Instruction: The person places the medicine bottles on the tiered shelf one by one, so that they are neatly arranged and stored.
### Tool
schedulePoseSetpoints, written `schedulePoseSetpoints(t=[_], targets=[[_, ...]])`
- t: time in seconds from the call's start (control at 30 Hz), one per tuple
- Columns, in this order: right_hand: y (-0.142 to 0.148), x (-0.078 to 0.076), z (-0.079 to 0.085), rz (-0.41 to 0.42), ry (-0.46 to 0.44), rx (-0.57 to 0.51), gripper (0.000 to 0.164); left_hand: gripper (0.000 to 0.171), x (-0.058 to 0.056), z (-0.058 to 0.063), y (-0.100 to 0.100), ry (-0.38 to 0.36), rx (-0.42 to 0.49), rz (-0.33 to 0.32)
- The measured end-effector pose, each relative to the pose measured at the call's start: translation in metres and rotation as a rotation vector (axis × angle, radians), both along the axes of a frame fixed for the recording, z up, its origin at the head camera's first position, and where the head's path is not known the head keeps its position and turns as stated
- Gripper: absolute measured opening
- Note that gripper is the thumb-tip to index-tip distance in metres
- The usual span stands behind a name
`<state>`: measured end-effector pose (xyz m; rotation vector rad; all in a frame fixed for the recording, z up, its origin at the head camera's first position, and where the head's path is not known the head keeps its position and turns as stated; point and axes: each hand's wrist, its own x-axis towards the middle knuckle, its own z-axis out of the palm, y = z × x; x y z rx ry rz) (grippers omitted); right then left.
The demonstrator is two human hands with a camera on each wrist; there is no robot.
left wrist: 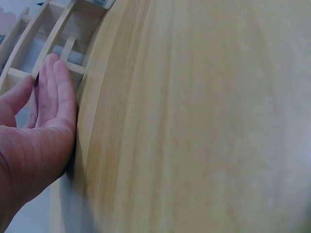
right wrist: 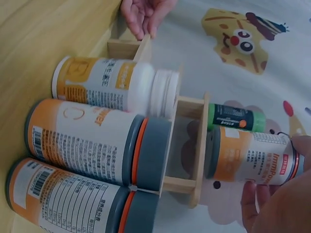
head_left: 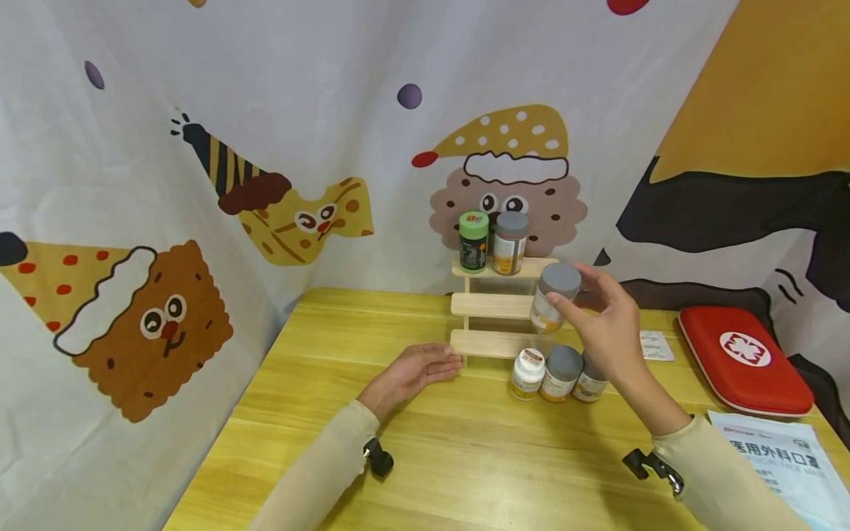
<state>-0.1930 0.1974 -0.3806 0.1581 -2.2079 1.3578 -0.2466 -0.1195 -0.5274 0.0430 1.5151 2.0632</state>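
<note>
My right hand (head_left: 609, 324) grips a grey-lidded supplement bottle (head_left: 550, 310) near its lid, with the thumb on the near side. In the head view this bottle overlaps the right part of the stepped wooden shelf (head_left: 491, 304); the right wrist view shows it tilted sideways in the picture, like the other bottles. Straight fingers of my left hand (head_left: 415, 372) touch the left end of the lowest step, also seen in the left wrist view. On the top step stand a green-lidded dark bottle (head_left: 474, 243) and another grey-lidded bottle (head_left: 510, 243).
Before the shelf stand a white bottle (head_left: 528, 375) and two grey-lidded bottles, one in the middle (head_left: 561, 374) and one partly hidden (head_left: 589, 385). Rightward lie a red first-aid case (head_left: 717, 346), a blister pack (head_left: 656, 345) and a mask packet (head_left: 790, 464). Printed cloth (head_left: 372, 66) hangs behind.
</note>
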Motion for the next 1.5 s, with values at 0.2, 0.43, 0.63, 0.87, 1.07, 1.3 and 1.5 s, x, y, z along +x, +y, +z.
schedulePoseSetpoints(t=[0.2,0.43,0.63,0.87,1.07,1.3,1.5], targets=[[0.002,-0.019,0.002,-0.045,0.039,-0.057,0.056,0.041,0.0,0.001,0.0,-0.012,-0.003,0.005],[0.0,-0.042,0.007,-0.092,0.078,-0.124,0.057,0.043,-0.002,0.001,0.0,-0.015,-0.003,0.005],[-0.004,-0.056,0.011,-0.083,0.109,-0.129,0.055,0.043,-0.002,-0.001,0.0,-0.024,0.001,0.017],[-0.005,-0.072,0.013,-0.102,0.129,-0.163,0.053,0.043,0.0,0.0,0.0,-0.019,0.013,0.022],[-0.004,-0.083,0.012,-0.121,0.129,-0.162,0.053,0.043,0.0,0.001,0.001,-0.023,0.005,0.018],[-0.007,-0.091,0.013,-0.121,0.088,-0.177,0.056,0.041,-0.001,0.002,0.0,-0.026,-0.008,0.023],[-0.006,-0.096,0.013,-0.177,-0.021,-0.153,0.057,0.043,0.0,0.002,-0.001,-0.031,-0.008,0.016]])
